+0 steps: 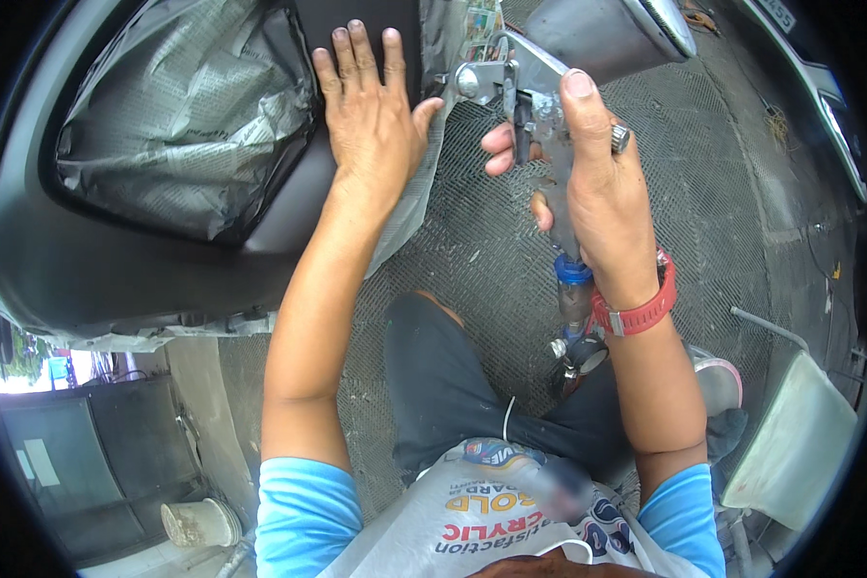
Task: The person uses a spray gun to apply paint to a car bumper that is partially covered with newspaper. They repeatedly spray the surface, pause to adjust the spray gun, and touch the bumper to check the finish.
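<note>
The right hand (597, 193) clenches its grip around a metal spray gun (535, 125), nozzle aimed at a dark grey car panel (116, 260). The left hand (371, 116), released and flat, presses on that panel beside newspaper masking (183, 116), above the mesh floor (491, 250).
</note>
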Tool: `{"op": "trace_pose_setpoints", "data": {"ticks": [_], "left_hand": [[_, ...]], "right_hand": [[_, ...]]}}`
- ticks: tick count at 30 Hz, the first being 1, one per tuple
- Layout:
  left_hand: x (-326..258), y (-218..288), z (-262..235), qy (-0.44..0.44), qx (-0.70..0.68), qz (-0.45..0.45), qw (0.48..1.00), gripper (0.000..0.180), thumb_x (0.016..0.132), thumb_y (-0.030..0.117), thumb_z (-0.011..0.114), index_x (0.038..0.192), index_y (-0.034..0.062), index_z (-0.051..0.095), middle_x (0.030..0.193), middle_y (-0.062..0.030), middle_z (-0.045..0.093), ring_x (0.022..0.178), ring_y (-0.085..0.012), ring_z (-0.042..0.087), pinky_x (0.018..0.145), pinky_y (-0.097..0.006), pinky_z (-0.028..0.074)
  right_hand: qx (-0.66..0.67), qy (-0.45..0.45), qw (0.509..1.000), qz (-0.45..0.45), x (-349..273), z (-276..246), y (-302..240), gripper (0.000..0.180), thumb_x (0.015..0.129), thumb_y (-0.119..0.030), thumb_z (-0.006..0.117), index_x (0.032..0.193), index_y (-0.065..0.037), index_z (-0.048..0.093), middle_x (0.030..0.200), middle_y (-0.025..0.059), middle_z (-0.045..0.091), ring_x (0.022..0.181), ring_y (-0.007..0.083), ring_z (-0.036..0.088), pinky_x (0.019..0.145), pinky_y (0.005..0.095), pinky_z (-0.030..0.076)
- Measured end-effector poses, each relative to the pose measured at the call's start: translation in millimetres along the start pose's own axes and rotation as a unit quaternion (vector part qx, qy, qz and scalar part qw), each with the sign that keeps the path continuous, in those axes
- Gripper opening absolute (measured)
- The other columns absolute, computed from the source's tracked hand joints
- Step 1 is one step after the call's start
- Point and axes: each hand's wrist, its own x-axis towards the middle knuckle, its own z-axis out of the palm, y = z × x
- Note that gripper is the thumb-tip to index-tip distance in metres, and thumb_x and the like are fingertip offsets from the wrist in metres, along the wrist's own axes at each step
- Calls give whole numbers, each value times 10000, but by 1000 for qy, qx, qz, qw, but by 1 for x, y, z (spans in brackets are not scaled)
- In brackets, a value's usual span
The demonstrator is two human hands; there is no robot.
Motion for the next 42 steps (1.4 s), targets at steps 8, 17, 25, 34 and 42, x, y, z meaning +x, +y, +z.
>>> {"op": "trace_pose_setpoints", "data": {"ticks": [8,17,25,34,42], "left_hand": [[-64,13,-4,-118,-67,48,990,969,945,640,672,1669,68,378,1714,-319,292,1634,-445,210,1321,-634,33],[-45,3,4,-99,-26,75,992,915,968,623,646,1665,87,393,1739,-241,302,1645,-381,218,1319,-640,39],[-38,35,17,-144,72,128,979,872,1014,653,550,1666,93,402,1758,-128,322,1667,-289,167,1346,-577,-4],[-125,24,-9,-177,-116,38,977,979,947,607,665,1682,50,336,1744,-147,331,1664,-281,177,1330,-620,60],[-208,-11,-39,-242,-137,-49,959,907,967,597,653,1694,141,360,1772,-79,300,1679,-252,129,1299,-685,34]], "right_hand": [[31,-10,999,14,-2,12,4,693,1116,-611,453,1250,18,709,905,123,762,783,125,744,451,213,498],[-6,-25,999,25,-4,11,9,699,1117,-621,417,1295,3,677,953,151,773,850,167,764,457,222,493],[2,32,999,39,-2,6,29,683,1119,-598,457,1278,25,687,908,132,764,788,136,746,430,227,492],[25,-33,996,82,-14,30,31,661,1135,-578,428,1259,15,693,933,122,763,816,133,736,462,221,490],[59,-186,973,127,-45,66,36,672,1144,-563,408,1451,-5,623,973,107,757,837,119,722,488,217,487]]}}
